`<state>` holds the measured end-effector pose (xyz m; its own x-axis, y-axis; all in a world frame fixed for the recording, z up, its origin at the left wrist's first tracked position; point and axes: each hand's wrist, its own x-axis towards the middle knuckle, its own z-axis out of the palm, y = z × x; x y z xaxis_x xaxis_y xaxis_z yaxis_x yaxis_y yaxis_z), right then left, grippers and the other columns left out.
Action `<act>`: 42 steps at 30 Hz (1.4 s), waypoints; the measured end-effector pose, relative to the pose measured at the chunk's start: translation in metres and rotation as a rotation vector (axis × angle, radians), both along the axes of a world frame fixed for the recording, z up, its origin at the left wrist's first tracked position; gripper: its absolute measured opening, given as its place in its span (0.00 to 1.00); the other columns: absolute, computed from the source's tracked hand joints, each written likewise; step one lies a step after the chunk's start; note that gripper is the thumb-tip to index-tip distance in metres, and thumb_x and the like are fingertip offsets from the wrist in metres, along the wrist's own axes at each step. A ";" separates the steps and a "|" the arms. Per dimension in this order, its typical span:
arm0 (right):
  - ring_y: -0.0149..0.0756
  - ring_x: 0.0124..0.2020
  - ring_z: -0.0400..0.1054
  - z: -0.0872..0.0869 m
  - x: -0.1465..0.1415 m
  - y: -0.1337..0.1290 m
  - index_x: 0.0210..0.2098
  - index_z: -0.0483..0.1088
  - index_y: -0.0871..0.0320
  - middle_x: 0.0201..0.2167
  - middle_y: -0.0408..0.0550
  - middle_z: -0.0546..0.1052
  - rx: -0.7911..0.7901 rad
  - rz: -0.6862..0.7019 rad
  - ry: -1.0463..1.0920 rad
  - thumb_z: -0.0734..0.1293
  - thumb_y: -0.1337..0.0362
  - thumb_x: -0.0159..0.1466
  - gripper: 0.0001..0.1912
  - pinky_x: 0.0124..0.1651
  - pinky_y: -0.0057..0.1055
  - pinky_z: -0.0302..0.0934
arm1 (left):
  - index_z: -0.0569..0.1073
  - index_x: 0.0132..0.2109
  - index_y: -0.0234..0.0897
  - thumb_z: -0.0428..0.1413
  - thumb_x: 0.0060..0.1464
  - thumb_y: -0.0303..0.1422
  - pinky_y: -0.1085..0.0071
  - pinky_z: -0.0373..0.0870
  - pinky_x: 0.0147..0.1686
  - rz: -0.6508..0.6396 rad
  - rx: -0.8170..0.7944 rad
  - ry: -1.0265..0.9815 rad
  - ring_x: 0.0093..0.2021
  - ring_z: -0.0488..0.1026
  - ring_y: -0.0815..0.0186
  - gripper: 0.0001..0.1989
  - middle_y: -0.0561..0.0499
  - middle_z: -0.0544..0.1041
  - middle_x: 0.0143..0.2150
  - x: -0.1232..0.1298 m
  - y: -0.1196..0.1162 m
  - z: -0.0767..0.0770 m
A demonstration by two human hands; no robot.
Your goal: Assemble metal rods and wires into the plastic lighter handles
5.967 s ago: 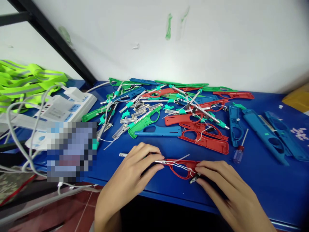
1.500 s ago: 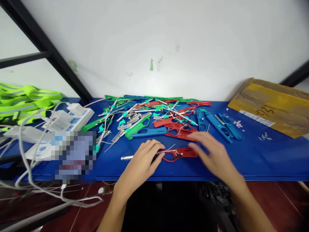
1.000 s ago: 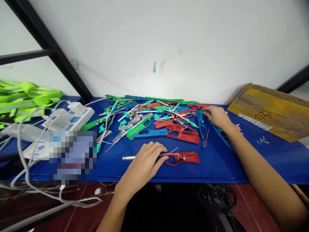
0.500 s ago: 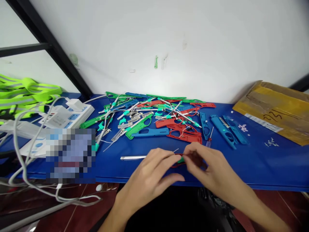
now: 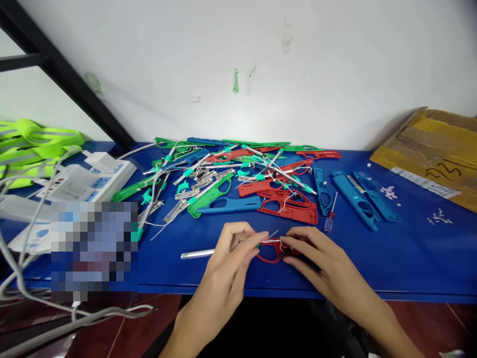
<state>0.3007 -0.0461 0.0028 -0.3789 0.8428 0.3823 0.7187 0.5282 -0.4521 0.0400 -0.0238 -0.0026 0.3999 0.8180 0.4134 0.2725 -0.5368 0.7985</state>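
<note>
An opened red stick lighter (image 5: 269, 255) lies near the front edge of the blue table, its inner parts and white wire exposed. Its metal tube (image 5: 197, 254) sticks out leftward from under my left hand (image 5: 233, 263). The fingers of that hand are closed in a pinch at the tube end, where a bit of green shows at the tips. My right hand (image 5: 320, 256) grips the handle end, fingertips by the white wire and a dark part. Much of the lighter is hidden by both hands. A screwdriver (image 5: 329, 221) with a clear purplish handle lies beyond my right hand.
Behind my hands spreads a pile of red, green and blue lighter shells (image 5: 231, 204), metal tubes and wires. Blue shells (image 5: 354, 201), small pink pieces, screws (image 5: 439, 217) and a cardboard box (image 5: 436, 154) are rightward. At left are a power strip (image 5: 112, 174), cables and reflective straps (image 5: 33, 144).
My left fingers have curled from nearly straight into a pinch at the green part. My right hand has shifted off it toward the handle end, uncovering more red shell. The view has shifted slightly.
</note>
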 end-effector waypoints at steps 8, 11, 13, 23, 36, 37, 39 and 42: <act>0.41 0.51 0.80 -0.005 -0.001 -0.003 0.56 0.76 0.53 0.54 0.51 0.82 0.018 -0.053 0.007 0.65 0.62 0.79 0.10 0.54 0.39 0.77 | 0.76 0.45 0.45 0.65 0.70 0.27 0.62 0.80 0.55 -0.003 -0.097 -0.159 0.53 0.83 0.61 0.07 0.55 0.87 0.48 0.006 0.007 -0.001; 0.39 0.48 0.79 -0.004 0.000 -0.004 0.56 0.76 0.53 0.52 0.50 0.82 0.024 -0.037 0.001 0.64 0.64 0.80 0.10 0.52 0.38 0.76 | 0.77 0.42 0.46 0.67 0.69 0.30 0.57 0.75 0.56 -0.013 0.032 0.033 0.56 0.79 0.58 0.07 0.56 0.88 0.47 0.004 0.009 -0.001; 0.39 0.46 0.79 -0.005 0.000 -0.004 0.56 0.75 0.53 0.51 0.50 0.83 0.029 -0.035 -0.016 0.64 0.64 0.80 0.10 0.51 0.39 0.75 | 0.78 0.42 0.46 0.66 0.69 0.32 0.56 0.72 0.57 0.006 0.074 0.147 0.56 0.75 0.56 0.06 0.54 0.86 0.52 0.003 0.009 -0.001; 0.41 0.44 0.81 -0.004 0.002 -0.006 0.53 0.78 0.53 0.49 0.49 0.85 0.071 -0.046 -0.020 0.62 0.65 0.80 0.12 0.50 0.41 0.75 | 0.81 0.56 0.49 0.59 0.75 0.28 0.58 0.71 0.55 0.073 0.101 0.309 0.57 0.70 0.55 0.11 0.49 0.81 0.60 -0.004 0.005 -0.004; 0.38 0.45 0.78 -0.005 0.004 -0.012 0.60 0.75 0.53 0.49 0.50 0.83 0.074 -0.025 0.052 0.66 0.72 0.77 0.16 0.47 0.35 0.75 | 0.78 0.58 0.45 0.55 0.72 0.19 0.59 0.74 0.53 0.122 0.180 0.155 0.50 0.79 0.58 0.17 0.49 0.86 0.52 0.006 -0.004 0.006; 0.38 0.45 0.78 -0.005 0.004 -0.012 0.60 0.75 0.54 0.49 0.50 0.83 0.091 -0.029 0.057 0.67 0.72 0.77 0.15 0.48 0.35 0.75 | 0.77 0.58 0.44 0.54 0.72 0.20 0.60 0.75 0.52 0.109 0.172 0.141 0.48 0.81 0.59 0.17 0.49 0.86 0.50 0.007 -0.004 0.005; 0.38 0.45 0.79 -0.005 0.004 -0.012 0.59 0.75 0.54 0.49 0.50 0.84 0.113 -0.033 0.060 0.67 0.72 0.77 0.14 0.49 0.35 0.76 | 0.76 0.58 0.45 0.54 0.73 0.21 0.62 0.77 0.50 0.090 0.141 0.141 0.45 0.82 0.60 0.16 0.49 0.86 0.48 0.008 -0.005 0.003; 0.38 0.45 0.79 -0.005 0.004 -0.010 0.59 0.75 0.55 0.49 0.50 0.84 0.113 -0.022 0.052 0.66 0.72 0.77 0.14 0.50 0.35 0.76 | 0.75 0.64 0.47 0.50 0.75 0.21 0.66 0.78 0.48 0.002 0.067 0.142 0.47 0.81 0.62 0.20 0.48 0.84 0.48 0.008 -0.005 0.002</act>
